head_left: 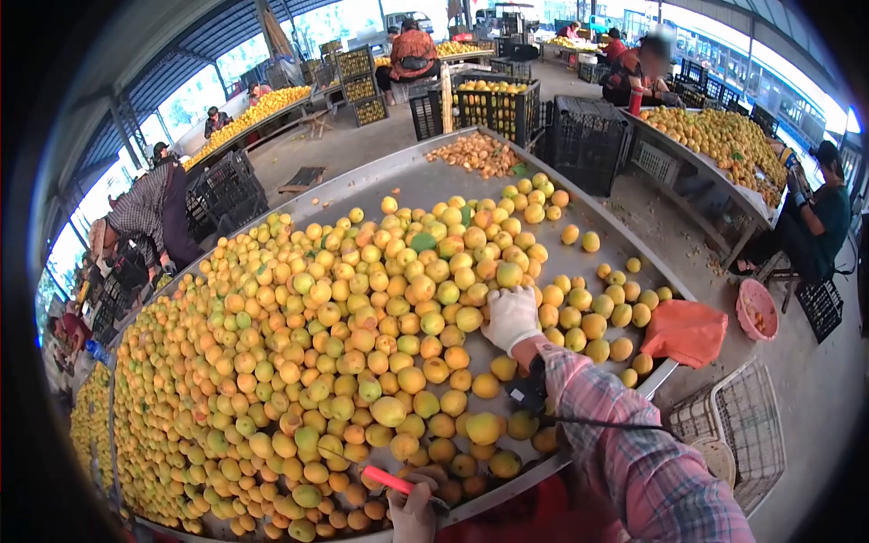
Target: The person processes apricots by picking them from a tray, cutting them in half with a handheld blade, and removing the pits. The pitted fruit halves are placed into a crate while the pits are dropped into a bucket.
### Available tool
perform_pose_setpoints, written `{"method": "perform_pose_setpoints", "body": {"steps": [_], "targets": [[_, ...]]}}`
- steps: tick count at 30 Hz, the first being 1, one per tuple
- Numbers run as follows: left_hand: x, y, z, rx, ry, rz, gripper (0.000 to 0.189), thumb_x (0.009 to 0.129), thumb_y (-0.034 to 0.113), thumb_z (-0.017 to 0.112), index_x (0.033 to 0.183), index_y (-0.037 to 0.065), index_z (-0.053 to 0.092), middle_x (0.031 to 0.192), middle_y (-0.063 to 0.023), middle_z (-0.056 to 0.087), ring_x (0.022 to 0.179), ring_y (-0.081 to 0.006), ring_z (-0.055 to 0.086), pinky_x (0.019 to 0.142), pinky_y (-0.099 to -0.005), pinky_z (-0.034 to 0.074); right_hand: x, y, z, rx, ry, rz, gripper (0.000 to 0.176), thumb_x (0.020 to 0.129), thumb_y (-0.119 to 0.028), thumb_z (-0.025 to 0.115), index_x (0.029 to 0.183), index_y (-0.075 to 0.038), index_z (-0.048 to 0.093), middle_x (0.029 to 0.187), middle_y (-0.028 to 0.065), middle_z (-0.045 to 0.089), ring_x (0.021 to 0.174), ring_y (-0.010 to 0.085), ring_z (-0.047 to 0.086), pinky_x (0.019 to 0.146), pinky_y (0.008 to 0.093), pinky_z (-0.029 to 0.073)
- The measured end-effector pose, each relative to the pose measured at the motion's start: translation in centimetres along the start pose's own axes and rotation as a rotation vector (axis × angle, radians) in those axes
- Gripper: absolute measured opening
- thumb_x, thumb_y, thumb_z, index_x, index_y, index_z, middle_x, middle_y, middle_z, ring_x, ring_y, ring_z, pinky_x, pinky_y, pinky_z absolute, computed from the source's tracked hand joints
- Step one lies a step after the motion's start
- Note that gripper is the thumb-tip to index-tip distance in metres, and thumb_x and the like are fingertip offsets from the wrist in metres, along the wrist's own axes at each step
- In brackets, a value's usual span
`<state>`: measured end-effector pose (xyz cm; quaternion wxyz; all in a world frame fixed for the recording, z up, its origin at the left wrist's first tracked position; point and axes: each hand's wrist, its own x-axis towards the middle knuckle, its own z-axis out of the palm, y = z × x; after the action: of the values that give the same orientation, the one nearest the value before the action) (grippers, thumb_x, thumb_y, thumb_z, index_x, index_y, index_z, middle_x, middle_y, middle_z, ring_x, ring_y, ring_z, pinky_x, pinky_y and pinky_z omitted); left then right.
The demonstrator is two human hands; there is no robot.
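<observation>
Resting gloved right hand point(511, 317) flat, fingers loose, atop apricots point(362, 344) on sorting table point(425, 181); left hand point(412, 514) at near rim, clamped on red-handled tool point(385, 480), hands well apart

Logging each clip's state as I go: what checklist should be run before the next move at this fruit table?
1. Right hand on the fruit: ok, it rests on the pile.
2. Right hand gripping a fruit: cannot tell, the glove hides the fingertips.
3. Left hand holding the red tool: ok.
4. Tool's working end in sight: cannot tell, the hand covers it.
5. Fruit kept on the table: ok, none seen past the near edge.
6. Cloth apart from the right hand: ok, it lies at the table's corner.
</observation>
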<state>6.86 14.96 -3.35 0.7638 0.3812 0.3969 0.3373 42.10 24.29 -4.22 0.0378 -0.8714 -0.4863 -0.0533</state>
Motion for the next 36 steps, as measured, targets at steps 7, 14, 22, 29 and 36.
{"method": "perform_pose_setpoints", "body": {"steps": [7, 14, 22, 29, 36], "targets": [[0.6, -0.2, -0.1, 0.028, -0.066, 0.074, 0.010, 0.094, 0.015, 0.061, 0.098, 0.006, 0.061, 0.096, -0.0038, 0.063, 0.081, -0.0113, 0.059, 0.061, -0.0235, 0.049, -3.1, -2.7, 0.9, 0.253, 0.103, -0.129, 0.045, 0.079, -0.046, 0.066, 0.100, -0.006, 0.064, 0.080, 0.0110, 0.069, 0.087, 0.0286, 0.067, 0.091, 0.0420, 0.044], [1.2, -0.6, -0.7, 0.295, -0.096, 0.223, 0.005, 0.091, 0.009, 0.053, 0.090, 0.004, 0.054, 0.094, -0.0082, 0.060, 0.083, -0.0192, 0.060, 0.070, -0.0307, 0.049, -6.6, -4.6, -3.3, 0.997, -0.070, -0.180, 0.035, 0.088, -0.043, 0.062, 0.097, -0.010, 0.068, 0.082, 0.0134, 0.070, 0.078, 0.0314, 0.068, 0.074, 0.0418, 0.053], [0.9, 0.2, -0.3, 0.048, -0.018, 0.065, 0.014, 0.092, 0.019, 0.061, 0.098, 0.007, 0.061, 0.096, -0.0029, 0.061, 0.080, -0.0112, 0.058, 0.059, -0.0226, 0.047, -0.7, -0.8, 0.4, 0.257, 0.115, 0.041, 0.029, 0.086, -0.026, 0.058, 0.108, -0.008, 0.064, 0.104, 0.0124, 0.066, 0.101, 0.0308, 0.063, 0.090, 0.0474, 0.045], [0.5, 0.8, -1.3, -0.075, 0.001, -0.028, 0.015, 0.093, 0.019, 0.059, 0.096, 0.005, 0.060, 0.103, -0.0105, 0.063, 0.086, -0.0127, 0.058, 0.064, -0.0210, 0.044, 4.1, 5.2, 3.0, 0.199, 0.276, 0.194, 0.040, 0.086, -0.022, 0.058, 0.123, -0.008, 0.059, 0.122, 0.0136, 0.063, 0.117, 0.0301, 0.058, 0.097, 0.0455, 0.043], [1.1, 1.9, 0.0, -0.220, -0.113, -0.044, 0.019, 0.095, 0.019, 0.056, 0.094, 0.001, 0.056, 0.106, -0.0163, 0.060, 0.099, -0.0238, 0.058, 0.085, -0.0305, 0.047, 6.7, 7.4, 1.3, 0.146, -0.120, 0.072, 0.052, 0.087, -0.041, 0.058, 0.134, -0.018, 0.054, 0.119, 0.0156, 0.066, 0.116, 0.0325, 0.060, 0.094, 0.0446, 0.048]]}}
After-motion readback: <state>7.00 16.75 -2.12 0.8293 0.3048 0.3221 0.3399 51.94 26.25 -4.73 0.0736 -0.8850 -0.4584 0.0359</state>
